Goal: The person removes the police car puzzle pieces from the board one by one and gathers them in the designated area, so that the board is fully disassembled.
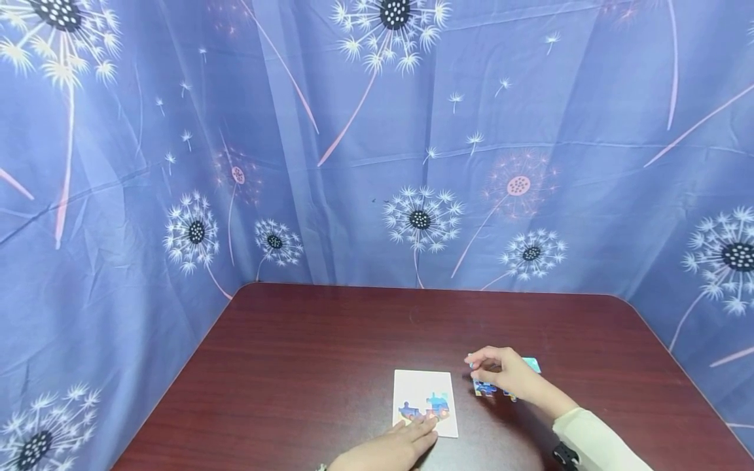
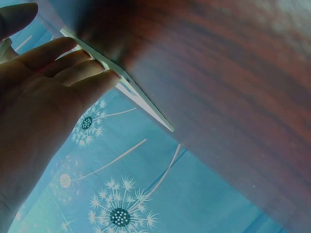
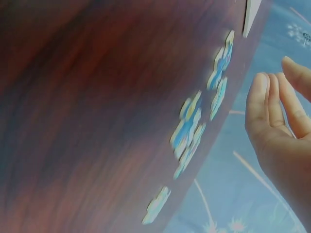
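Observation:
A white puzzle board [image 1: 421, 383] lies on the table, with a few blue and orange jigsaw pieces [image 1: 438, 403] on its lower part. My left hand [image 1: 391, 448] rests its fingers on the board's near edge; in the left wrist view these fingers [image 2: 97, 82] lie straight along it. Loose jigsaw pieces [image 1: 484, 387] are spread to the right of the board, partly covered by my right hand [image 1: 509, 376]. That hand hovers over them with fingers gently bent. In the right wrist view its fingers [image 3: 262, 97] hold no visible piece, and several pieces [image 3: 187, 126] lie below.
The dark red wooden table [image 1: 306, 353] has rounded far corners. A blue curtain [image 1: 365, 229] with dandelion prints hangs behind it and at both sides. One light-coloured piece [image 3: 156, 206] lies apart from the others.

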Motion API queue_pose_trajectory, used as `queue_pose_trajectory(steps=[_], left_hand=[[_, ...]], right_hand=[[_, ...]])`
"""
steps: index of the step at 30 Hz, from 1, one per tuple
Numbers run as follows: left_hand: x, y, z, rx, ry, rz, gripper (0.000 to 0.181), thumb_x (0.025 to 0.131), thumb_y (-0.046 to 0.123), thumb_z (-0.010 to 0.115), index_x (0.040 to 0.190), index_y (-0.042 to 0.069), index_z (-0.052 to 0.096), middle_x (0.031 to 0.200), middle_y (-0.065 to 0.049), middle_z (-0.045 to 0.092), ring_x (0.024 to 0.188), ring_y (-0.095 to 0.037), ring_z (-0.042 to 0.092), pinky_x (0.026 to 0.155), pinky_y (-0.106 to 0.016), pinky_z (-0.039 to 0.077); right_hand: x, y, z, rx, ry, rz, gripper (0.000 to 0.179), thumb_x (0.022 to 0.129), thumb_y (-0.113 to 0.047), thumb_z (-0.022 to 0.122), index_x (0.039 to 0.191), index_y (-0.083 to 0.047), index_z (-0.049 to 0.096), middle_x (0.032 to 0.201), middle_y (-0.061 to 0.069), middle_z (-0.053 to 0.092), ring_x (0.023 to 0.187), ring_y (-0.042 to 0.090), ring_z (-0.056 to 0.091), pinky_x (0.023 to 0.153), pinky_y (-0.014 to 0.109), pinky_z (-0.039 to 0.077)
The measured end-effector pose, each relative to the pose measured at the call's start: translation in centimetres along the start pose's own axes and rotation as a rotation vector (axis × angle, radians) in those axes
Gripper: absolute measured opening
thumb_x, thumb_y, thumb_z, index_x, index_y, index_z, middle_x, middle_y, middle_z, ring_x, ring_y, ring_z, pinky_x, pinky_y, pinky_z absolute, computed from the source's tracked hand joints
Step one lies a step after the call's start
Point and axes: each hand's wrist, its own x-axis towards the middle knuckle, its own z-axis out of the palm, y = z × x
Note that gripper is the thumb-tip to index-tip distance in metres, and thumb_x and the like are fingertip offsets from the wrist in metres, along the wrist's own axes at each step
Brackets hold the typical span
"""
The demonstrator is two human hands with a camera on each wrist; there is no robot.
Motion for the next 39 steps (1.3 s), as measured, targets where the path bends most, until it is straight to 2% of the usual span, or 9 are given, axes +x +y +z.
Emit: queue_pose_trajectory(steps=[4,8,13,18,22,30,37,39], left_hand=[[0.1,0.0,0.1,0.037,0.016,0.017,0.063,0.093,0.05,0.052,0.139,0.006,0.049,0.15,-0.009,0.04,0.137,-0.018,0.038,0.104,-0.032,0.04],[0.1,-0.1,0.1,0.029,0.013,0.025,0.065,0.093,0.05,0.052,0.14,0.005,0.048,0.15,-0.009,0.039,0.137,-0.018,0.038,0.105,-0.032,0.039],[0.1,-0.2,0.1,0.014,-0.001,0.026,0.065,0.093,0.051,0.052,0.14,0.005,0.048,0.151,-0.009,0.038,0.137,-0.018,0.037,0.105,-0.034,0.039],[0.1,-0.1,0.1,0.003,-0.011,0.017,0.065,0.093,0.051,0.052,0.14,0.006,0.047,0.151,-0.008,0.038,0.138,-0.018,0.036,0.106,-0.034,0.039],[0.1,0.1,-0.1,0.032,0.007,0.016,0.064,0.093,0.05,0.052,0.14,0.005,0.048,0.15,-0.009,0.039,0.137,-0.019,0.037,0.105,-0.033,0.04],[0.1,0.1,0.0,-0.003,-0.017,0.003,0.066,0.094,0.051,0.051,0.141,0.005,0.046,0.152,-0.009,0.037,0.139,-0.02,0.034,0.106,-0.034,0.039],[0.1,0.2,0.2,0.062,0.031,0.028,0.051,0.096,0.032,0.055,0.139,0.005,0.049,0.149,-0.009,0.04,0.137,-0.019,0.038,0.103,-0.032,0.042],[0.1,0.2,0.2,0.062,0.03,0.026,0.051,0.096,0.033,0.055,0.139,0.006,0.049,0.149,-0.008,0.04,0.136,-0.019,0.038,0.103,-0.032,0.042]], right_hand=[[0.3,-0.3,1.0,0.054,-0.047,-0.03,0.025,0.088,-0.007,0.068,0.109,0.007,0.064,0.09,0.015,0.066,0.082,0.015,0.065,0.067,0.025,0.054],[0.7,-0.5,2.0,0.108,-0.1,-0.012,0.026,0.087,-0.004,0.067,0.11,0.008,0.064,0.091,0.016,0.066,0.08,0.018,0.066,0.065,0.025,0.055],[0.9,-1.1,3.1,0.134,-0.141,0.001,0.025,0.085,0.001,0.067,0.11,0.007,0.064,0.092,0.019,0.064,0.082,0.016,0.063,0.068,0.025,0.054],[1.2,-1.5,3.8,0.116,-0.169,-0.01,0.027,0.085,0.0,0.069,0.11,0.005,0.064,0.092,0.016,0.064,0.082,0.011,0.061,0.071,0.026,0.054],[1.5,-1.6,4.4,0.113,-0.203,-0.012,0.028,0.083,-0.001,0.071,0.11,0.006,0.065,0.092,0.014,0.064,0.081,0.009,0.06,0.07,0.026,0.054],[1.8,-1.4,5.1,0.078,-0.256,-0.004,0.03,0.08,-0.004,0.075,0.108,0.002,0.068,0.09,0.007,0.061,0.079,0.014,0.059,0.069,0.024,0.052],[1.9,-1.5,5.3,0.028,-0.245,-0.014,0.03,0.075,-0.001,0.076,0.104,0.002,0.07,0.085,0.004,0.058,0.077,0.012,0.056,0.067,0.022,0.052],[1.9,-1.5,5.4,0.019,-0.246,-0.012,0.03,0.074,0.0,0.076,0.103,0.002,0.07,0.085,0.004,0.057,0.077,0.011,0.055,0.067,0.022,0.052]])
